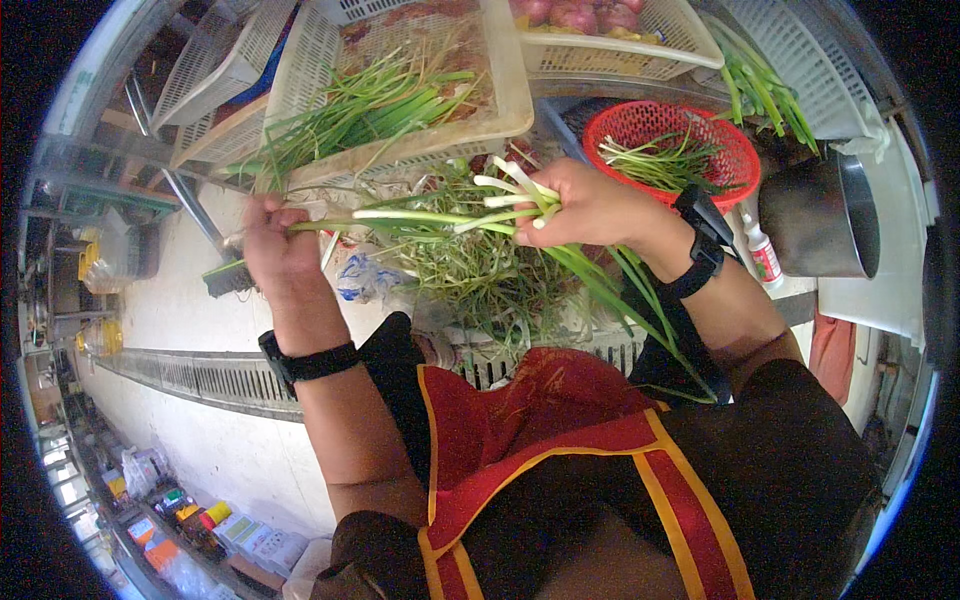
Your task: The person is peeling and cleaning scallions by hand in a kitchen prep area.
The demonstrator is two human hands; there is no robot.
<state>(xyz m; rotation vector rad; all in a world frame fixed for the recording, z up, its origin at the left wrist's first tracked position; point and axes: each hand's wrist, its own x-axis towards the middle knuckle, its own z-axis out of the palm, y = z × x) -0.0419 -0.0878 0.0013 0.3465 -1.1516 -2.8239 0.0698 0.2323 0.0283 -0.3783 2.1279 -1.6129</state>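
My right hand (pixel 585 206) is closed around a small bunch of green onions (pixel 607 289), white ends pointing left and green leaves hanging down to the right. My left hand (pixel 281 244), blurred, holds the end of a leaf or stalk that runs across to the bunch. Beneath both hands lies a heap of leafy trimmings (pixel 487 277). Several green onions rest in a red plastic colander (pixel 739 142) beyond my right hand. Past my left hand, a white plastic crate (pixel 510 97) holds a pile of untidy green onions (pixel 375 112).
A crate of red onions (pixel 577 15) stands at the top. To the right are a spray bottle (pixel 761 251), a metal pot (pixel 814 217) and more green onions (pixel 765 86). A broom (pixel 229 276) lies left, near a floor drain grate (pixel 202 379). A plastic bag (pixel 367 277) sits by the trimmings.
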